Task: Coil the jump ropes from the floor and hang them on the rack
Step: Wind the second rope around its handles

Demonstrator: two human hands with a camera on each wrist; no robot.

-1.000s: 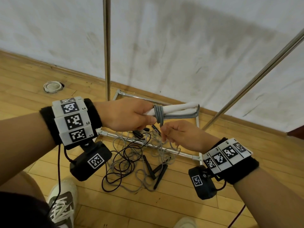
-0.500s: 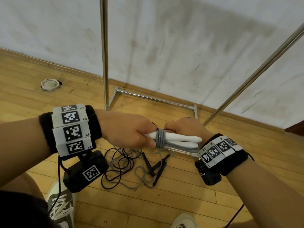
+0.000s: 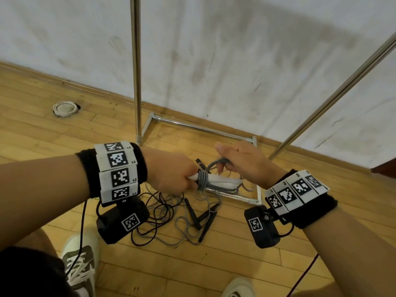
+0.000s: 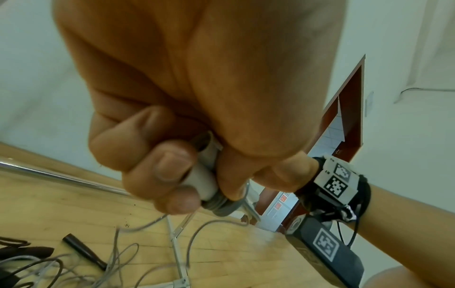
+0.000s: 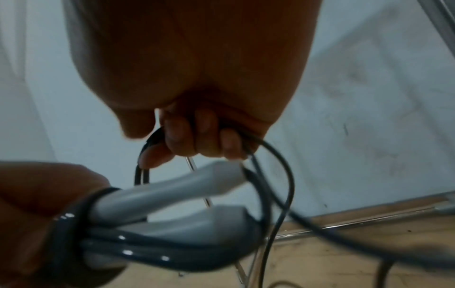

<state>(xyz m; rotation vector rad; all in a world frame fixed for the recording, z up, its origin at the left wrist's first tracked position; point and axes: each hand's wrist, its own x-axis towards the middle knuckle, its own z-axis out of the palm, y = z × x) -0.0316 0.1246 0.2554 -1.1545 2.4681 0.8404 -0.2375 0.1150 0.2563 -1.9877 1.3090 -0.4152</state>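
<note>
Jump rope, grey cord [image 3: 202, 179]: wound in several turns round its two white handles [image 3: 220, 181], mid-frame in my head view, held above the floor.
Left hand [image 3: 171, 172]: I have it fisted round the handle ends, just beside the wraps.
Right hand [image 3: 242, 163]: my fingers [image 5: 187, 136] curl round a loose loop of the grey cord, above the handles' free ends.
Floor pile [image 3: 171, 213]: black and grey ropes tangled, lower centre.
Rack [image 3: 136, 67]: steel poles and base, upper centre, at the wall.
</note>
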